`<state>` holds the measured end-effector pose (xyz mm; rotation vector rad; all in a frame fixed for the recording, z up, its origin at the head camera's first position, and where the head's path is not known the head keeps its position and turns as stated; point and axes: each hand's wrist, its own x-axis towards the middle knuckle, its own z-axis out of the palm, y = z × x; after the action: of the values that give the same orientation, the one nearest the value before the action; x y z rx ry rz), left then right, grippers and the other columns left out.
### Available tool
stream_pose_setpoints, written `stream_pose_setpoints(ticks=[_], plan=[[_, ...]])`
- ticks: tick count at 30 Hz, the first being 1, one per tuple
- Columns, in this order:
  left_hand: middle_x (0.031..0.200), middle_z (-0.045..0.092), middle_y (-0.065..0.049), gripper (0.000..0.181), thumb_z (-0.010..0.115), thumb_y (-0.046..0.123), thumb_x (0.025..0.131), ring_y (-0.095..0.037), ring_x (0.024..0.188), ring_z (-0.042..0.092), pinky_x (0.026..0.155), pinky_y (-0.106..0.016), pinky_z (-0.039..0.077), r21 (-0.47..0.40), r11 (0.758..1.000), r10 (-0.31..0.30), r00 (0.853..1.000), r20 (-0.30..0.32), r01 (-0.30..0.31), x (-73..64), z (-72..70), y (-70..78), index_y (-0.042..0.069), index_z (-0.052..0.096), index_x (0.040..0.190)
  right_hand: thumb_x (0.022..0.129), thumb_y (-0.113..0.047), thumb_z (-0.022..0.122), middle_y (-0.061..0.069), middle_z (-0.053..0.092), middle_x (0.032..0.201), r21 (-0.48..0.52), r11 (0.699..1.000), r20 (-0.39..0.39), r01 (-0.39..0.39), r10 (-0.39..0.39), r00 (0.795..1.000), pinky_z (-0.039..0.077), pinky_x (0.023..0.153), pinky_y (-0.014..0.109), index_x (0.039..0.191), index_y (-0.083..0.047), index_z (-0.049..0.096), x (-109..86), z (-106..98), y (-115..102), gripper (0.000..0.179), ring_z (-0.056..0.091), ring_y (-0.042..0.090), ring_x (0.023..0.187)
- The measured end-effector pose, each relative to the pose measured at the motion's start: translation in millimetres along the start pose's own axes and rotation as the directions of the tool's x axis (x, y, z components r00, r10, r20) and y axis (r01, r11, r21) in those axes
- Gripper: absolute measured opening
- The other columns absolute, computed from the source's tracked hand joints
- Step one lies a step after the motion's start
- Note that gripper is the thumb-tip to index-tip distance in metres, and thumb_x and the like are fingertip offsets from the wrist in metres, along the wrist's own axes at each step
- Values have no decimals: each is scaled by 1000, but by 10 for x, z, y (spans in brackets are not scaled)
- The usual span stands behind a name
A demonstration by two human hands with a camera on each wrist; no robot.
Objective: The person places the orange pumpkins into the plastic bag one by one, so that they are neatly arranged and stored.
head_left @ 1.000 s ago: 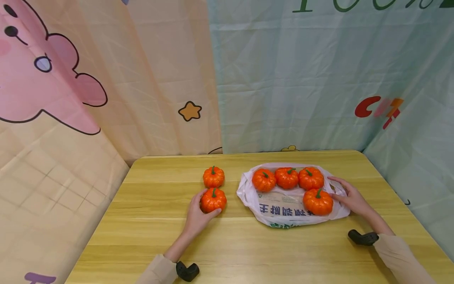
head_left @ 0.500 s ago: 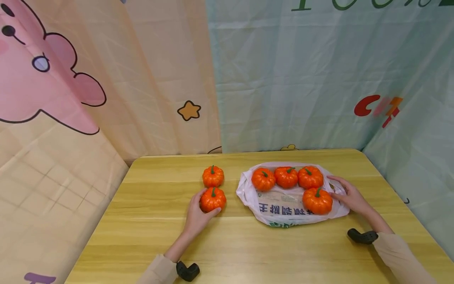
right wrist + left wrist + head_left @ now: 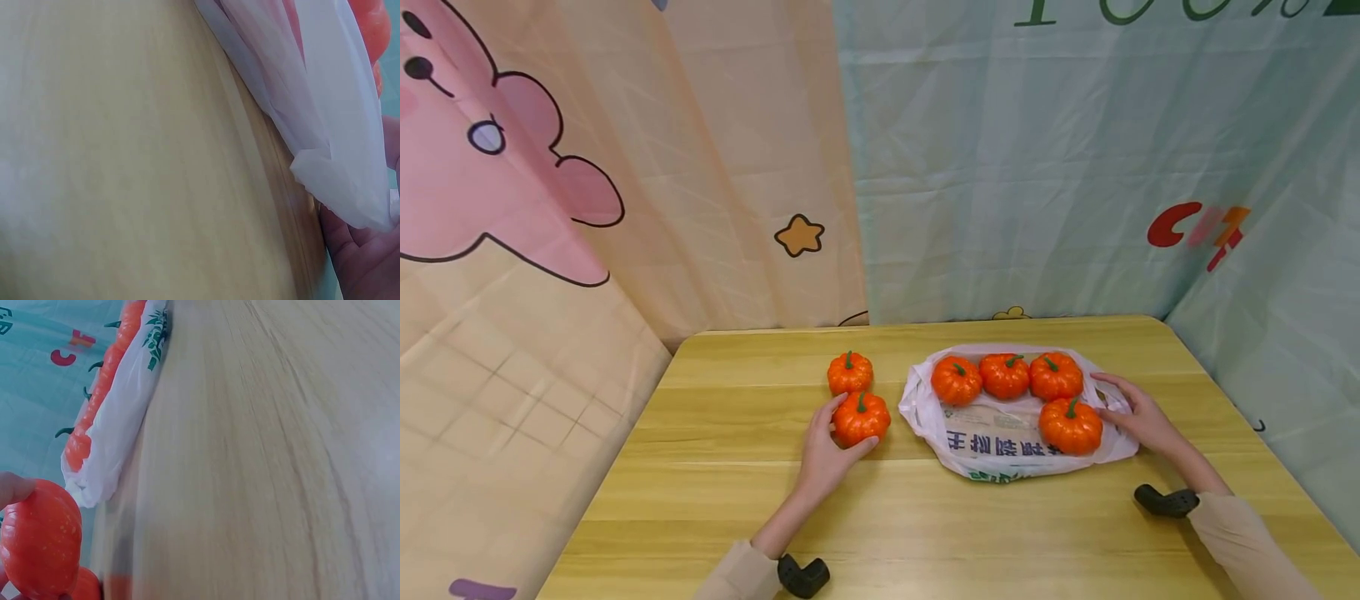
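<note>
My left hand (image 3: 827, 457) grips a small orange pumpkin (image 3: 861, 420) with a green stem, thumb on the near side and fingers on the far side. In the left wrist view this pumpkin (image 3: 42, 540) appears raised off the tabletop. Just behind it sits another small pumpkin (image 3: 850, 372). To the right, a white plastic bag (image 3: 925, 408) lies with its mouth spread wide, several pumpkins in it, one (image 3: 1071, 427) at its near right. My right hand (image 3: 1152, 423) holds the bag's right edge; in the right wrist view the white plastic (image 3: 344, 112) runs in between thumb and fingers.
The wooden table (image 3: 970, 542) has its back edge against a printed cloth curtain (image 3: 1000, 167). Black wrist-worn devices (image 3: 803, 577) sit at both sleeves. Bare tabletop separates the held pumpkin from the bag.
My left hand has moved slightly right and up with the pumpkin, which now overlaps the rear one in the head view. The right hand and the bag have stayed in place.
</note>
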<state>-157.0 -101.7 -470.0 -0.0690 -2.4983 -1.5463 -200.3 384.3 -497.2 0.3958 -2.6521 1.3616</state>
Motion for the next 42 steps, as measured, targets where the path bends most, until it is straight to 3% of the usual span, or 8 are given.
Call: stream_pose_setpoints(ticks=[4, 11, 18, 23, 28, 33, 39, 42], plan=[[135, 49, -14, 79, 85, 24, 71, -29, 119, 50, 91, -41, 47, -23, 1000, 21, 1000, 12, -21, 0, 36, 90, 10, 47, 138, 92, -8, 61, 14, 41, 143, -4, 1000, -4, 18, -18, 1000, 18, 105, 8, 139, 3, 40, -7, 0, 6, 53, 24, -23, 119], [135, 49, -12, 78, 84, 25, 71, -27, 118, 49, 88, -37, 48, -59, 996, 75, 997, 36, -72, 24, 148, 231, 9, 47, 137, 90, -3, 62, -11, 41, 140, 35, 999, -17, 39, -38, 999, 15, 113, 61, 138, 5, 41, -6, 2, 30, 54, 23, -27, 114], [138, 48, -10, 79, 84, 25, 72, -26, 121, 49, 91, -38, 48, -80, 993, 98, 993, 73, -92, 64, 314, 381, 7, 45, 138, 90, -4, 62, -27, 37, 133, 14, 999, -22, 49, -49, 999, 19, 107, 8, 138, 4, 42, -7, 0, 29, 53, 23, -26, 115], [140, 47, -8, 77, 82, 26, 74, -25, 122, 48, 93, -37, 47, -98, 990, 107, 988, 113, -96, 71, 463, 454, 10, 44, 139, 90, -5, 62, -34, 35, 129, 20, 998, -21, 65, -65, 998, 19, 93, -2, 138, 3, 42, -8, 6, 11, 52, 25, -25, 116], [140, 46, -9, 77, 81, 26, 75, -26, 124, 47, 98, -40, 46, -130, 988, 103, 983, 149, -84, 73, 615, 523, 11, 43, 140, 91, -8, 62, -33, 35, 129, 40, 999, -5, 37, -36, 999, 18, 119, 40, 138, 3, 42, -6, 10, -6, 52, 23, -26, 115], [138, 45, -12, 77, 81, 25, 75, -27, 123, 47, 99, -43, 47, -159, 984, 111, 978, 177, -83, 91, 758, 598, 9, 43, 140, 92, -9, 62, -39, 35, 123, 72, 997, 7, 20, -20, 1000, 12, 100, 76, 138, 5, 40, 20, 21, 21, 53, 23, -28, 112], [138, 45, -10, 75, 80, 24, 76, -26, 124, 47, 98, -39, 49, -179, 980, 124, 971, 202, -87, 118, 933, 690, 11, 43, 140, 92, -9, 62, -37, 36, 125, 79, 997, 10, 22, -23, 1000, 11, 107, 71, 138, 5, 41, 22, 17, 13, 53, 23, -26, 115], [137, 48, -9, 75, 80, 26, 75, -25, 125, 47, 100, -40, 47, -171, 980, 139, 969, 203, -105, 129, 1043, 714, 11, 44, 139, 92, -9, 61, -35, 36, 127, 61, 998, 10, 28, -29, 1000, 14, 120, 41, 138, 4, 41, 1, 10, 14, 51, 23, -25, 117]])
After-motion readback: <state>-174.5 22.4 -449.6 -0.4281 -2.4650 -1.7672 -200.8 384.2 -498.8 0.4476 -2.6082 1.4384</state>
